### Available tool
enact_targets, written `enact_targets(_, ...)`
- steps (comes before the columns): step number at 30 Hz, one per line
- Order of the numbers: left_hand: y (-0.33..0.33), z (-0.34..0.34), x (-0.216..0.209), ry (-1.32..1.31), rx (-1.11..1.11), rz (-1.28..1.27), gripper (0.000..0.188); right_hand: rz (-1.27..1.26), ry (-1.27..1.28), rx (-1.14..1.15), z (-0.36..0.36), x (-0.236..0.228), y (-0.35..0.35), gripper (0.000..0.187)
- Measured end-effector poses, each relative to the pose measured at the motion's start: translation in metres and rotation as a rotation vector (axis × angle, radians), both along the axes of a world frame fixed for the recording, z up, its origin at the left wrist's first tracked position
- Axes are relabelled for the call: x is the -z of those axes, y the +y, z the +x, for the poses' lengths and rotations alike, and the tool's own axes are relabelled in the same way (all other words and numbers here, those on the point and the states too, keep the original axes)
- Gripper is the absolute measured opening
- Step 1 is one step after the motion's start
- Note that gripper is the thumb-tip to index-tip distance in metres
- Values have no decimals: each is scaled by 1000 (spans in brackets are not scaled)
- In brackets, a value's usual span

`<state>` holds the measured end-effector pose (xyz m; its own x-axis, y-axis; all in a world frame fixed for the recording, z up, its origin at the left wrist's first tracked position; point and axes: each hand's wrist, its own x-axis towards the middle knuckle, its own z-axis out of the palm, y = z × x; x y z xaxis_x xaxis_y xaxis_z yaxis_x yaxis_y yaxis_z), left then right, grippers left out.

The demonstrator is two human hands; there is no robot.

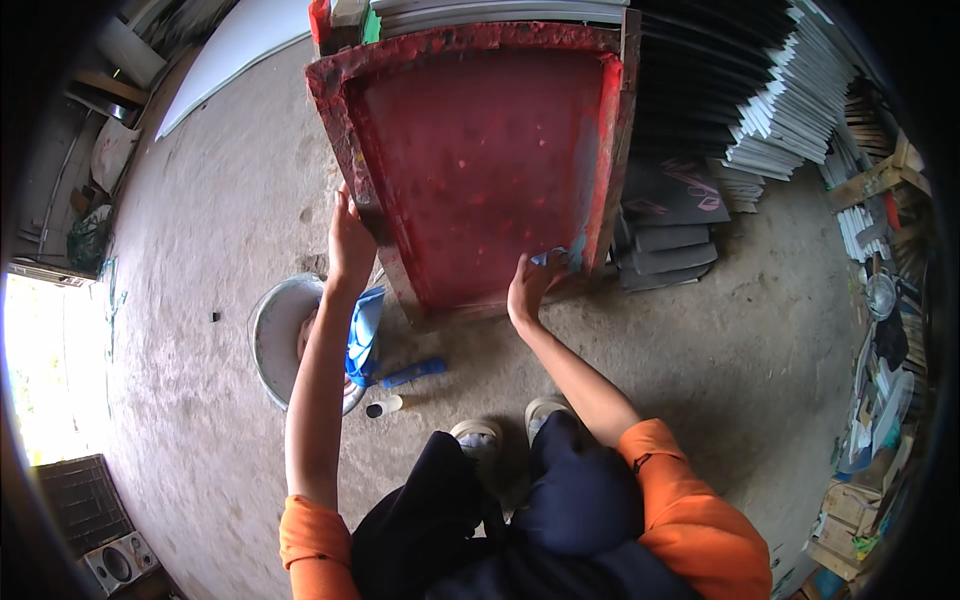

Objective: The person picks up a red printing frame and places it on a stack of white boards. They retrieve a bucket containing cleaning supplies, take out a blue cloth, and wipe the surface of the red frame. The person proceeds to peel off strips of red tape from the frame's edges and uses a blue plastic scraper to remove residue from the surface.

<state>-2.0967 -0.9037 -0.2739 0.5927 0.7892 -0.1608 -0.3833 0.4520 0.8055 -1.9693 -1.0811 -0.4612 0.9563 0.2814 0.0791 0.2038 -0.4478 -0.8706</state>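
Knees (582, 480): mine, dark-clad.
Left hand (351, 242): against frame (480, 42); can't tell how closed.
Right hand (527, 288): pinching blue rag (545, 258).
Hold: frame's sides, likely stiff.
Sheet (470, 170): probably fragile.

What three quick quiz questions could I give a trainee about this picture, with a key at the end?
1. Multiple choice: along which edge of the framed red panel is the left hand?
A) top
B) left
C) right
2. True or false: the bucket is on the floor, toward the panel's lower left.
3. Fill in the blank: the right hand is near the panel's lower ____ corner.

Key: 1. B; 2. True; 3. right
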Motion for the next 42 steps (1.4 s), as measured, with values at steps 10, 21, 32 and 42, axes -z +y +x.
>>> enact_targets(10, 6, -4, 3, -61, 144, 222, 58, 208, -186, 53, 25, -38, 30, 67)
enact_targets(21, 6, -8, 6, -97, 133, 199, 57, 208, -90, 185, 48, -120, 65, 62)
enact_targets(32, 13, -10, 21, -72, 57, 206, 51, 288, -351, -45, 63, -117, 61, 69)
enact_targets(42, 12, -8, 20, -57, 81, 158, 54, 308, -836, -689, 48, -177, 108, 68)
